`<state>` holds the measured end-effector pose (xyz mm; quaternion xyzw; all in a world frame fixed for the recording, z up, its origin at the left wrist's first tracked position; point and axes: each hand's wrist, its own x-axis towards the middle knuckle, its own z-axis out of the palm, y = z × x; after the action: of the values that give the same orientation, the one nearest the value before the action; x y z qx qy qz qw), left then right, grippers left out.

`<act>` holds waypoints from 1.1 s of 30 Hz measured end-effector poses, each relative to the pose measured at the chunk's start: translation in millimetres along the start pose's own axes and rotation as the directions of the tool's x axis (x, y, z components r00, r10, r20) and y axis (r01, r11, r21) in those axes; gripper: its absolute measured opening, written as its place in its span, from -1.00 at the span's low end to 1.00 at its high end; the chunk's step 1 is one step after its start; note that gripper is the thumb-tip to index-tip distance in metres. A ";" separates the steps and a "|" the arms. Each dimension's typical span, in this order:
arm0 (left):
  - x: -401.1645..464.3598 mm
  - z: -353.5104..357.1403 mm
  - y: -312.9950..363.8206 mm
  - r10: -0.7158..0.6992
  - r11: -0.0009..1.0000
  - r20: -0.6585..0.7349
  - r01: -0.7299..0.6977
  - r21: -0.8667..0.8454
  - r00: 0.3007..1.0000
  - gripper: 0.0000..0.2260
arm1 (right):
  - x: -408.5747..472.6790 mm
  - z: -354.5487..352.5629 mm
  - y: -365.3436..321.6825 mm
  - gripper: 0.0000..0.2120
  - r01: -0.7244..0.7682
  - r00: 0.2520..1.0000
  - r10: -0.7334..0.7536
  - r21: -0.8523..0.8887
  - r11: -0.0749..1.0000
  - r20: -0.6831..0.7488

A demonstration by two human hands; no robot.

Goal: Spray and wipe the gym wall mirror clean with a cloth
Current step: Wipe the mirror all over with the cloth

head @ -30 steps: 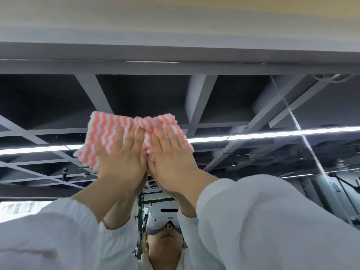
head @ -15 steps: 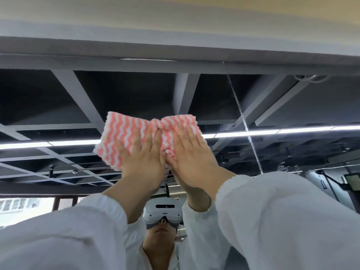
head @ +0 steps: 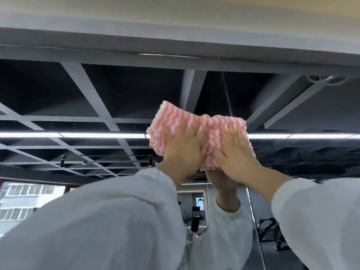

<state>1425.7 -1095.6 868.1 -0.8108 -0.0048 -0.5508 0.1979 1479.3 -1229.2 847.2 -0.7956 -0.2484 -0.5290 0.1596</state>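
A pink-and-white zigzag cloth (head: 171,121) is pressed flat against the upper part of the wall mirror (head: 97,106). My left hand (head: 183,151) presses on the cloth's left half with fingers laid straight. Beside it my right hand (head: 235,152) presses the right half the same way. Both arms in white sleeves reach upward. The mirror reflects a dark grid ceiling and light strips. No spray bottle is in view.
The mirror's top edge (head: 175,55) meets a grey wall band just above the cloth. A vertical seam between mirror panels (head: 227,94) runs down behind my right hand. Reflected gym equipment (head: 268,228) and a window (head: 21,201) show low in the glass.
Both hands have slid the cloth to the right along the upper mirror, up to the panel seam. The reflected head has dropped out of sight behind my arms.
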 end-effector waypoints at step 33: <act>-160.0 34.8 -131.3 -0.266 0.963 -0.149 0.269 0.004 0.952 -0.41 | -51.4 69.0 -176.4 -0.34 0.358 0.927 -0.369 -0.126 0.925 -0.075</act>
<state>1364.2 -929.6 755.4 -0.7573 -0.1065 -0.6309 0.1312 1416.1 -1059.5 771.5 -0.7167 -0.3541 -0.6003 0.0267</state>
